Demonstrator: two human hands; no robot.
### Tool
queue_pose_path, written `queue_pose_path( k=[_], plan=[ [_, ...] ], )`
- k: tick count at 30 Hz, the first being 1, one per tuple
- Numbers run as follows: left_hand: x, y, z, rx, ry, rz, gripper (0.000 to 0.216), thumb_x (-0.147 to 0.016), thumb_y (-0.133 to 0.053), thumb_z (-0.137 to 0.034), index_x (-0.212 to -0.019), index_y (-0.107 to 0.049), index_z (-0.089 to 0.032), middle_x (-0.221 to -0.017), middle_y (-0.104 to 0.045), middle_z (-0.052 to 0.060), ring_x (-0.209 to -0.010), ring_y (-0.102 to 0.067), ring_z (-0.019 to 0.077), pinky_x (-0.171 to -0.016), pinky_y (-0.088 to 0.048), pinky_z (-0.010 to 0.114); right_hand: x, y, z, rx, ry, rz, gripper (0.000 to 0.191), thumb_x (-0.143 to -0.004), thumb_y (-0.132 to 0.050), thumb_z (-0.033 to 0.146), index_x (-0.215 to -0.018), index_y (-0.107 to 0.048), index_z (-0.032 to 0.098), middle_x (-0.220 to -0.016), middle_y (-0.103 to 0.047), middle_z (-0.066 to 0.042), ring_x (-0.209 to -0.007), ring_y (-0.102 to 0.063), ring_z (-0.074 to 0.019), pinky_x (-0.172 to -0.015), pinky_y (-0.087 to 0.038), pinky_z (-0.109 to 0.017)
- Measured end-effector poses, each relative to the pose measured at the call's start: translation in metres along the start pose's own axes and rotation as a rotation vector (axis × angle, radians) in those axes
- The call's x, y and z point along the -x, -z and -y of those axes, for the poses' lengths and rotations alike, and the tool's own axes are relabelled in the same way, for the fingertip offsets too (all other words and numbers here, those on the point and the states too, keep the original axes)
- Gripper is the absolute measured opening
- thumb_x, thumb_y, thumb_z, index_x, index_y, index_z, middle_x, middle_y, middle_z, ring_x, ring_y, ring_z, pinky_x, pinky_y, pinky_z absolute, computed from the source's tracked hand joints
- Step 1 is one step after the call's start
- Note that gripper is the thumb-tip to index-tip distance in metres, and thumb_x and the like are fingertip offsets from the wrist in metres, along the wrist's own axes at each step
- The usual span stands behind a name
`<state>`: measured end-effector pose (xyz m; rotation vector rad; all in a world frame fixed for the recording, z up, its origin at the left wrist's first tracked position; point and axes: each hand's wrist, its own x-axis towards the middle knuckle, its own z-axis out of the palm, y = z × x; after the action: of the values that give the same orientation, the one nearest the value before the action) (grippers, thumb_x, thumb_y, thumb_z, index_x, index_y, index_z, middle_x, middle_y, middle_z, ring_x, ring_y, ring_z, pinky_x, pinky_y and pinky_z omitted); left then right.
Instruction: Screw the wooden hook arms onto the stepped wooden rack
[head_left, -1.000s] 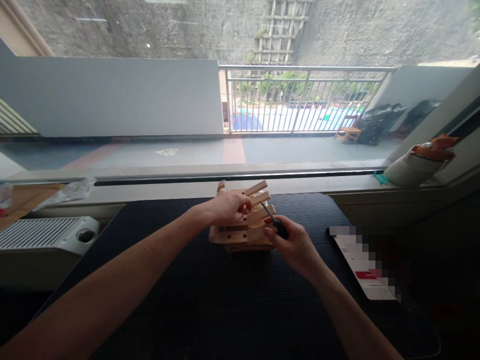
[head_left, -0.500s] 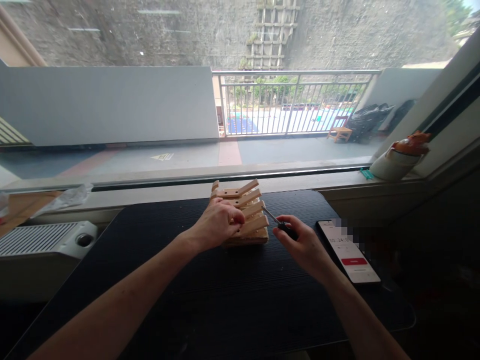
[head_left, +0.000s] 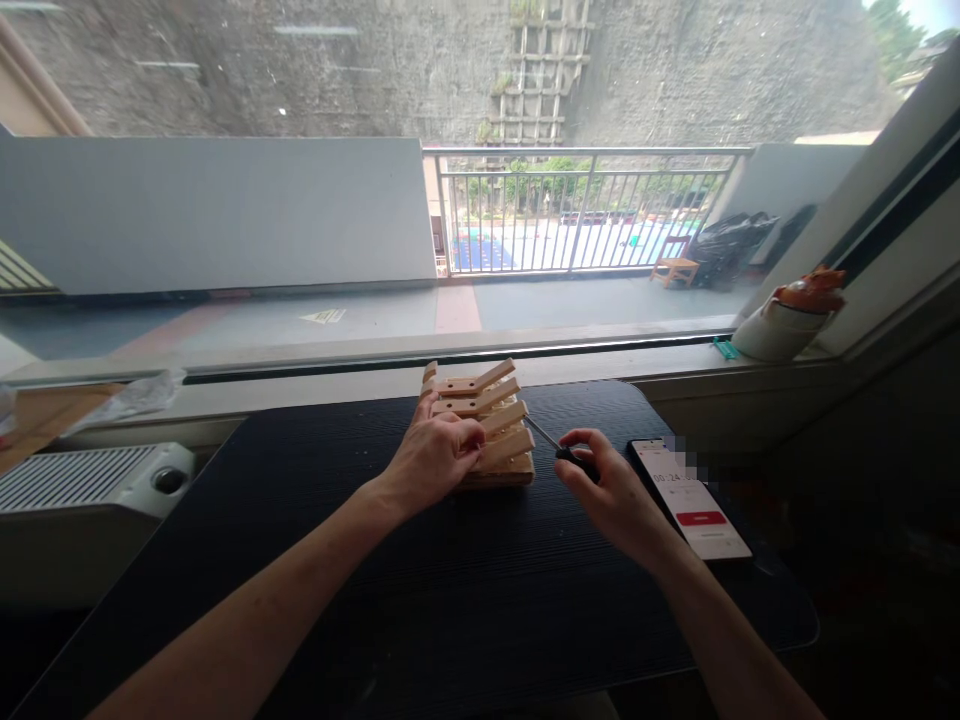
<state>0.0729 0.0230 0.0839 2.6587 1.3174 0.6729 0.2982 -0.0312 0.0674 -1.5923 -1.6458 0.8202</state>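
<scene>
A small wooden assembly (head_left: 495,480) sits near the table's far edge, with several angled wooden strips (head_left: 504,418) on top; two rear strips show dark round holes. My left hand (head_left: 439,450) is closed over its left side, thumb and fingers bent around the wood; what lies under the fingertips is hidden. To the right, my right hand (head_left: 600,475) is wrapped around the black handle of a screwdriver (head_left: 546,432). The thin metal shaft points up and left, and its tip is at the right end of one of the strips.
A phone (head_left: 694,500) with a timer on screen lies on the black table (head_left: 450,600), right of my right hand. On the windowsill stand a white bottle with an orange top (head_left: 787,315) and a small green object (head_left: 725,348). A white heater (head_left: 97,480) is at the left.
My left hand has drawn slightly nearer, uncovering more of a strip with two holes. The screwdriver tip stays by the strip ends. The whole view has shifted a little.
</scene>
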Motion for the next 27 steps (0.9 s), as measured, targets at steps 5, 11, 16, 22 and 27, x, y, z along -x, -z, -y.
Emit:
queue_pose_path(
  k=[5, 11, 16, 22, 27],
  plan=[
    [0.002, 0.0, -0.002, -0.021, -0.005, 0.014, 0.011, -0.077, -0.053, -0.024, -0.075, -0.064, -0.024, -0.076, -0.066, -0.004, -0.078, -0.06, 0.0141, -0.109, -0.004, 0.053, 0.001, 0.007, 0.008, 0.071, 0.085, 0.049, 0.025, -0.079, -0.046, 0.033, -0.101, -0.052, 0.023, -0.088, -0.062, -0.001, -0.067, -0.055, -0.012, -0.06, -0.041, -0.025],
    [0.004, 0.002, -0.003, -0.024, -0.008, 0.029, 0.013, -0.076, -0.053, -0.022, -0.075, -0.065, -0.025, -0.073, -0.066, -0.004, -0.083, -0.059, 0.0156, -0.108, -0.003, 0.054, 0.003, 0.015, 0.017, 0.144, 0.173, 0.03, 0.025, -0.079, -0.049, 0.035, -0.099, -0.06, 0.025, -0.086, -0.065, 0.001, -0.073, -0.058, -0.0131, -0.065, -0.043, -0.024],
    [0.005, 0.001, -0.003, -0.019, 0.001, 0.027, 0.012, -0.079, -0.05, -0.025, -0.076, -0.062, -0.023, -0.076, -0.065, -0.003, -0.081, -0.059, 0.0148, -0.107, -0.01, 0.052, 0.005, 0.018, 0.028, 0.304, 0.268, 0.023, 0.023, -0.08, -0.049, 0.035, -0.097, -0.064, 0.028, -0.09, -0.067, 0.003, -0.079, -0.059, -0.0131, -0.07, -0.041, -0.024],
    [0.005, 0.001, -0.004, -0.035, -0.001, 0.048, 0.023, -0.078, -0.051, -0.022, -0.1, -0.056, -0.024, -0.082, -0.066, -0.001, -0.086, -0.06, 0.016, -0.105, -0.02, 0.047, -0.002, 0.008, 0.042, 0.511, 0.359, 0.048, 0.026, -0.083, -0.045, 0.033, -0.1, -0.063, 0.03, -0.087, -0.065, 0.002, -0.077, -0.059, -0.0141, -0.068, -0.039, -0.025],
    [0.006, -0.001, -0.002, -0.048, 0.001, 0.058, 0.028, -0.077, -0.052, -0.02, -0.105, -0.054, -0.024, -0.082, -0.066, -0.001, -0.084, -0.061, 0.0165, -0.105, -0.021, 0.047, -0.008, 0.002, 0.049, 0.582, 0.395, 0.065, 0.025, -0.084, -0.044, 0.032, -0.099, -0.063, 0.031, -0.081, -0.064, 0.002, -0.072, -0.058, -0.0124, -0.063, -0.036, -0.024]
  ],
)
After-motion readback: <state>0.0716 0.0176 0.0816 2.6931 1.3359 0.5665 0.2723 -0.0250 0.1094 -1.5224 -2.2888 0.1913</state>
